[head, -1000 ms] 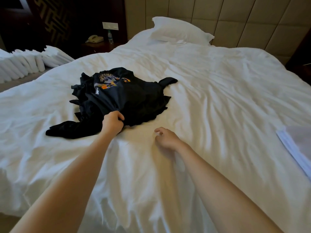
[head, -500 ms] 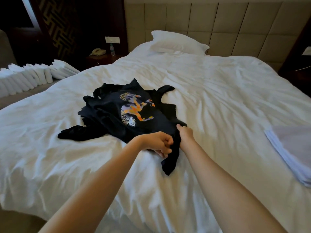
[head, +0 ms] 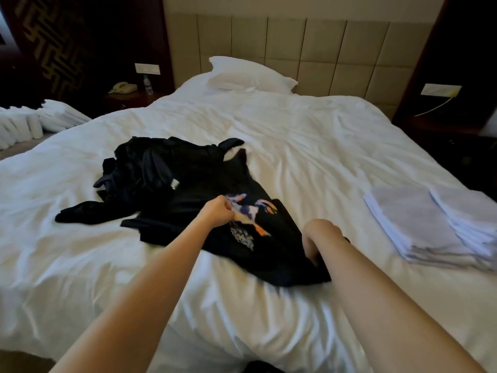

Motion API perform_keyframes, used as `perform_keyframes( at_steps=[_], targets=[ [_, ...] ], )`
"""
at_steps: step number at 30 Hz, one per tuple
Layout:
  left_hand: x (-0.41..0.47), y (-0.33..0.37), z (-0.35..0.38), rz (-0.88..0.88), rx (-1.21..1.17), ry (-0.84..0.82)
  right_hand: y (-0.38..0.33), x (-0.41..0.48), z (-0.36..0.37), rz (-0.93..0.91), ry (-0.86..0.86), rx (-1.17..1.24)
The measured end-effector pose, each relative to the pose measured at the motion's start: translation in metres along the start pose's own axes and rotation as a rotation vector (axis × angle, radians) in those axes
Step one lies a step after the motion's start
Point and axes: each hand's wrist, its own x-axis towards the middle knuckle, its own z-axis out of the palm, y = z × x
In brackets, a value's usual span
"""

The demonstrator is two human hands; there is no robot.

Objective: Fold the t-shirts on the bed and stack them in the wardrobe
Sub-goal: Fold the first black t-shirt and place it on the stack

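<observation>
On a white bed [head: 309, 146], the left hand [head: 216, 215] clutches a black printed t-shirt [head: 271, 261] and the right hand [head: 321, 239] grips its edge, more dark clothes [head: 150, 173] heaped just beyond.

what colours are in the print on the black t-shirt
The print is orange, blue and white on the black t-shirt; head view.

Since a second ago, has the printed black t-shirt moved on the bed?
Yes. The printed t-shirt has come off the dark pile, away from the pillow, toward the camera.
</observation>
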Motion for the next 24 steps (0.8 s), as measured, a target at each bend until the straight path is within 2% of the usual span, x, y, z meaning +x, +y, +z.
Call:
perform_keyframes(
  at_steps=[2,4,6,9,14,18,21,24],
  targets=[
    [-0.001,-0.004,-0.004,-0.035,-0.010,0.054,-0.003,-0.003,-0.001,0.012,-0.117,-0.102],
    [-0.002,-0.011,-0.010,-0.062,0.037,0.088,-0.010,0.005,-0.006,-0.012,-0.123,-0.127],
    [-0.003,-0.019,-0.014,-0.119,0.135,0.109,-0.023,0.018,-0.009,-0.108,0.046,-0.029],
    [-0.004,-0.031,-0.022,-0.169,0.235,0.170,-0.050,0.034,-0.009,-0.363,0.286,0.128],
    [0.004,-0.067,-0.034,-0.275,0.311,0.262,-0.098,0.043,-0.011,-0.542,0.437,0.104],
    [0.012,-0.092,-0.043,-0.403,0.294,0.154,-0.123,0.055,-0.022,-0.593,0.487,0.096],
    [0.022,-0.099,-0.046,-0.334,0.263,0.107,-0.134,0.065,-0.034,-0.643,0.445,0.204],
    [0.031,-0.097,-0.051,-0.208,0.102,0.079,-0.145,0.075,-0.045,-0.669,0.512,0.171]
  ],
)
